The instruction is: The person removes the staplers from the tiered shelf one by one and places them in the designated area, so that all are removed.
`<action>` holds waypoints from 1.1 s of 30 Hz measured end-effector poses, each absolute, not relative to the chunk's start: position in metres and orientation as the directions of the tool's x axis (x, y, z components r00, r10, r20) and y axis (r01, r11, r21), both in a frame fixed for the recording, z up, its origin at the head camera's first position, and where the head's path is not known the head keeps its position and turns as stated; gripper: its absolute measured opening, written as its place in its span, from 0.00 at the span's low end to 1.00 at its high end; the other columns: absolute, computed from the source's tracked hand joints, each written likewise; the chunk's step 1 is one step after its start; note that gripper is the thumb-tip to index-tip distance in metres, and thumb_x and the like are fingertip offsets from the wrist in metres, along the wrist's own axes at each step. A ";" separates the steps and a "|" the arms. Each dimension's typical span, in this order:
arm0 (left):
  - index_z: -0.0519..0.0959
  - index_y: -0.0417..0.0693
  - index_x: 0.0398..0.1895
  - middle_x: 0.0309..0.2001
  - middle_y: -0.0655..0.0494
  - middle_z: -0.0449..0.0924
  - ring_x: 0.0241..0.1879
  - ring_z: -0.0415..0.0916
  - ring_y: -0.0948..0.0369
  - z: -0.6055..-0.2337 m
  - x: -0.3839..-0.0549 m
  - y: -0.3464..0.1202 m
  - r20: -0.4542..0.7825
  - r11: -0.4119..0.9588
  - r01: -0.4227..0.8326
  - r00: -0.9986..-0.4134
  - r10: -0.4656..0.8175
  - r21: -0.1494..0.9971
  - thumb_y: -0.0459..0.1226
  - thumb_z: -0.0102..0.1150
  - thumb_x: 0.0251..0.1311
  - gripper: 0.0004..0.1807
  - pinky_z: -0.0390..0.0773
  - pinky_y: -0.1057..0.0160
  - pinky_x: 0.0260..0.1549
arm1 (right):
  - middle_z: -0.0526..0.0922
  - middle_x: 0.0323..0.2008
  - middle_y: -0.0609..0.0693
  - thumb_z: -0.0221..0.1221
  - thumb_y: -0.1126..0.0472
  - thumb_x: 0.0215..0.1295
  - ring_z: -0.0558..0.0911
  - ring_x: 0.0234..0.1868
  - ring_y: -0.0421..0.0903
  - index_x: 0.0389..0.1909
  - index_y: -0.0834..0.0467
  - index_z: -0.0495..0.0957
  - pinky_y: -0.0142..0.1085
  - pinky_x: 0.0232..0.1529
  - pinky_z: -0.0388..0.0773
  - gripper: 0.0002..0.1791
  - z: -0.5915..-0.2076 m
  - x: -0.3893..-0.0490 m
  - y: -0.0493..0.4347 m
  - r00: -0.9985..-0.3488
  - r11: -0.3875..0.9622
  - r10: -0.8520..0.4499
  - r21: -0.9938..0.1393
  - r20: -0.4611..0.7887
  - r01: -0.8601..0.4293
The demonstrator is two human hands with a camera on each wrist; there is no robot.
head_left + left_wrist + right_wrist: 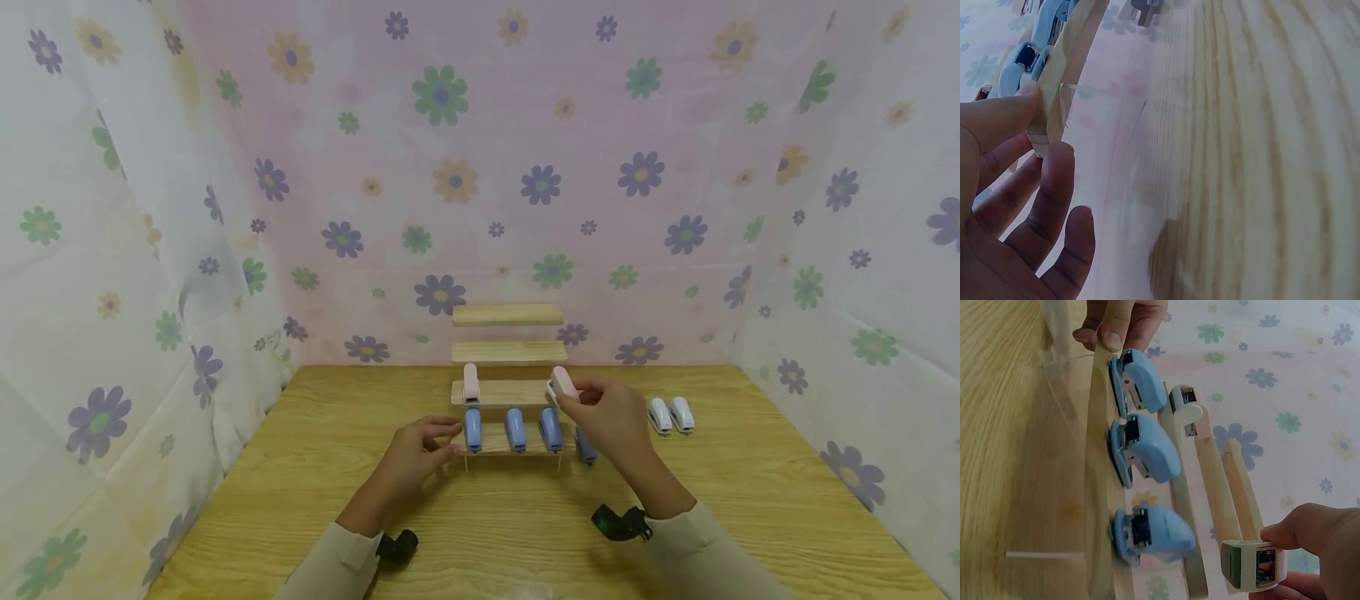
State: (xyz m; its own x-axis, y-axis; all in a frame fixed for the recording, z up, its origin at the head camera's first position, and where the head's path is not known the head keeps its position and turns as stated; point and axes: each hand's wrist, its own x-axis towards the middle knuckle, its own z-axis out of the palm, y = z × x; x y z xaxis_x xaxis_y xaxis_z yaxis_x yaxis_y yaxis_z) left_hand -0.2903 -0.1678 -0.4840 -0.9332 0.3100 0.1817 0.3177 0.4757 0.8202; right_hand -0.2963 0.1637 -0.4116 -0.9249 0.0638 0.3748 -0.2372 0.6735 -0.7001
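A small pink-and-white stapler (564,382) is pinched between the thumb and fingers of my right hand (615,417), over the right end of the second step of a wooden stepped shelf (510,392). At that step's left end stands another pink stapler (470,384). On the lowest board (494,439) three blue staplers (515,428) stand in a row. My left hand (411,458) holds this board's left end, thumb at the front edge beside the leftmost blue stapler (1016,72) and fingers around the end.
A further blue stapler (586,447) is at the right of the shelf, partly behind my right hand. Two white staplers (671,415) stand farther right on the wooden table (750,500). Two upper boards (507,315) rise at the back, before a flowered cloth (495,150).
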 end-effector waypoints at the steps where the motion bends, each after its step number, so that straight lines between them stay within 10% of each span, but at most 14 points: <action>1: 0.83 0.49 0.63 0.68 0.56 0.77 0.44 0.82 0.61 -0.483 -0.290 -0.167 0.182 0.475 0.317 -0.933 0.309 0.821 0.47 0.65 0.70 0.22 0.84 0.66 0.37 | 0.89 0.35 0.52 0.73 0.46 0.62 0.86 0.35 0.48 0.47 0.57 0.89 0.35 0.25 0.82 0.21 -0.413 -0.296 0.167 -0.924 0.677 0.067 -0.698 0.376 -0.235; 33: 0.84 0.48 0.62 0.66 0.53 0.78 0.40 0.81 0.61 -0.482 -0.290 -0.166 0.200 0.492 0.332 -0.932 0.302 0.805 0.45 0.67 0.69 0.21 0.83 0.67 0.35 | 0.89 0.35 0.53 0.72 0.42 0.62 0.86 0.34 0.47 0.49 0.60 0.88 0.34 0.25 0.81 0.26 -0.432 -0.279 0.232 -0.929 0.742 0.097 -0.648 0.357 -0.172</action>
